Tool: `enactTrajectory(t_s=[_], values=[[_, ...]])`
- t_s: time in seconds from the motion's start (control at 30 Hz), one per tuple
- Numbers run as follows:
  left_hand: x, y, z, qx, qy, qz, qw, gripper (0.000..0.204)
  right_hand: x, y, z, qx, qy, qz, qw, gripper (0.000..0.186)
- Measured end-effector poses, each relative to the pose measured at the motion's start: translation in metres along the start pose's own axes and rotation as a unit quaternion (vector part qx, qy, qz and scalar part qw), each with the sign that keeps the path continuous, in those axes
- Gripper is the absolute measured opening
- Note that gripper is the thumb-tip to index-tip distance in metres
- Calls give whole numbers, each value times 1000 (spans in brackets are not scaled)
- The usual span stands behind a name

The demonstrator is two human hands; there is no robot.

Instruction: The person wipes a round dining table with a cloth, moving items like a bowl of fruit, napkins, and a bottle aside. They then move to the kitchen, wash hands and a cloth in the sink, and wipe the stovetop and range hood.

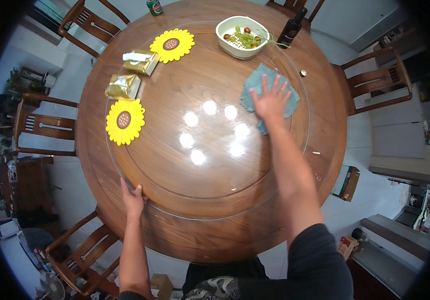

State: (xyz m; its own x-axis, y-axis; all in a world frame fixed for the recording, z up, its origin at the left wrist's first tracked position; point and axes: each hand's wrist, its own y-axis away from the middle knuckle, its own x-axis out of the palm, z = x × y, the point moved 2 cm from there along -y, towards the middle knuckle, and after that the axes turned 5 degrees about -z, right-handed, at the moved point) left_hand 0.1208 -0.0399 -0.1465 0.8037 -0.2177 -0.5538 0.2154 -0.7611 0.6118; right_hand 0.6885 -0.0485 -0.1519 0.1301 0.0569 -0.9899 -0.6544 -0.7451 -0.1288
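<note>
My right hand [271, 101] lies with fingers spread on a blue-green cloth [289, 104], pressing it flat against the glass turntable [175, 165] on the round wooden table [195, 245]. The cloth's corners stick out around the hand. Down at the near left, my left hand [134, 200] is at the turntable's rim, thumb and fingers around its edge; some fingers are partly hidden. Beyond the cloth stands a white basket [225, 42] holding green grapes [247, 39] and several small red fruits. A dark bottle [292, 30] is upright to its right.
Two yellow sunflower mats [172, 46] and two gold tissue packs [142, 63] lie at the left. A green can [155, 7] stands at the far edge. A bottle cap [303, 73] and a small white stick [316, 153] are at the right. Wooden chairs [50, 125] surround the table.
</note>
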Motion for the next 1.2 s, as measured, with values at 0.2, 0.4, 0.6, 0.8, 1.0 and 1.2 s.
enactTrajectory(t_s=[0.2, 0.4, 0.6, 0.8, 1.0, 1.2], values=[[-32, -19, -17, -47, -58, 31, 997, 88, -120, 285, 191, -360, -200, 276, 869, 69], [-59, 16, 11, -12, -90, 20, 996, 95, -155, 292, 37, -311, -197, 280, 887, 79], [-24, -10, -20, -15, -81, 70, 994, 95, -34, 44, -85, 3, -47, 45, 998, 78], [-34, -5, 13, 143, -239, -39, 960, 86, -103, 287, 132, -386, 110, 51, 915, 70], [-6, 164, -36, -178, -52, 64, 981, 97, -240, 252, -32, -270, -69, 409, 869, 77], [29, 171, -38, -146, 6, 65, 987, 102, -110, 124, -190, -49, -52, 74, 995, 74]])
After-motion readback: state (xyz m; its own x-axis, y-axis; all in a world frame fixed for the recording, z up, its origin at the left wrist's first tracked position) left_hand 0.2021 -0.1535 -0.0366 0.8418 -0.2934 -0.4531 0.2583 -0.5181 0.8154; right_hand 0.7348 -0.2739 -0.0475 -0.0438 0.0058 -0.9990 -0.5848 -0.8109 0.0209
